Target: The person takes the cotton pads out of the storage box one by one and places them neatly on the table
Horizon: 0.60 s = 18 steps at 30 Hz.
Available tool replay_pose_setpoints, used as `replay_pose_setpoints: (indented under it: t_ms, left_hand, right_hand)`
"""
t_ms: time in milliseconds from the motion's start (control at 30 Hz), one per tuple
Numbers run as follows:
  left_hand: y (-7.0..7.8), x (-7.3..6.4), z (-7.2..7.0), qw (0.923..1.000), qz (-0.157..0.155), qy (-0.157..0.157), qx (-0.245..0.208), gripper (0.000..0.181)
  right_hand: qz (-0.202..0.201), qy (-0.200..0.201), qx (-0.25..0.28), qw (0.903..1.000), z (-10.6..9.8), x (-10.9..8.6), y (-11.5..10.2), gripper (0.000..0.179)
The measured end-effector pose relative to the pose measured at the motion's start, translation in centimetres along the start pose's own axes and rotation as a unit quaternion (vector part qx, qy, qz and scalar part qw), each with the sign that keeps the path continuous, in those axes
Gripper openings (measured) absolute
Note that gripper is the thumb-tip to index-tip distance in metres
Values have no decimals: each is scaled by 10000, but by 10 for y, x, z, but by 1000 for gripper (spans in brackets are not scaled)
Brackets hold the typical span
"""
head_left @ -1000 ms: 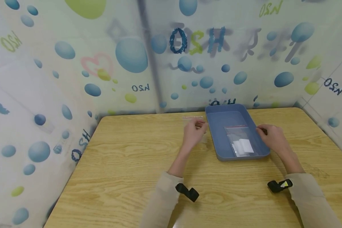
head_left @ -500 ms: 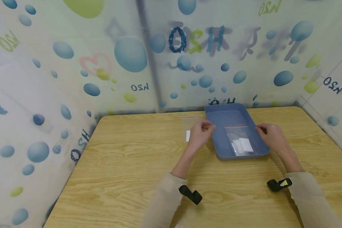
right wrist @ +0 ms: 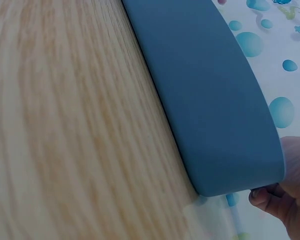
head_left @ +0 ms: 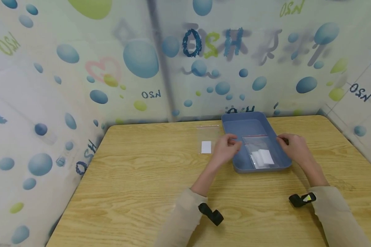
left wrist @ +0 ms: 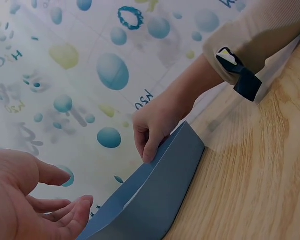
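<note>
Rightward, from above the flat clear bag (head_left: 208,134) on the table (head_left: 136,171), the left hand (head_left: 225,150) has been carried to the left side of the blue tray (head_left: 245,127). The white card (head_left: 206,147) in that bag has thereby been uncovered: it was hidden one second ago, partly seen half a second ago, and is now shown whole. Nothing is held by the left hand; in the left wrist view its fingers are seen loosely bent. Whether the tray is touched by them cannot be told.

No change is noted in the right hand (head_left: 298,150), by which the right rim of the tray is pinched as before. The blue tray, too, has been left in place near the table's back edge, with a second clear bag (head_left: 255,144), red along its top, set inside; several white pieces (head_left: 261,158) are contained in it. The flat clear bag is laid just beside the tray's left wall, its lower right corner covered by the left hand.
</note>
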<state>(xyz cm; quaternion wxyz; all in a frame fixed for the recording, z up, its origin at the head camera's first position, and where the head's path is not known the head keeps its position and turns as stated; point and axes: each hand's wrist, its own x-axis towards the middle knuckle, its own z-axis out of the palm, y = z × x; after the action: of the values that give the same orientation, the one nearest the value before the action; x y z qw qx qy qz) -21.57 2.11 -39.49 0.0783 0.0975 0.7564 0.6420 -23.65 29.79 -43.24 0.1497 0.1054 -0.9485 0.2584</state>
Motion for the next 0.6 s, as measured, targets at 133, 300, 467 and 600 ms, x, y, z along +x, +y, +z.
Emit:
replay_pose_setpoints:
  t_ms: [133,300,467,600]
  left_hand:
    - [-1,-1,4,9999,-91,-19,-78,39]
    - [-4,0,10,9998,-188,-27,-53,37]
    - [-6,3,17,9997,-232,-54,-24,36]
    - [-7,4,23,9996,-268,-69,7,37]
  right_hand:
    - [-46,32,-9,10000,0,0,0,18]
    - [-84,48,-13,10000,0,0,1,18]
    - [-130,71,-9,9999,-1,0,0,18]
    - [-158,88,-25,9998,0,-1,0,17]
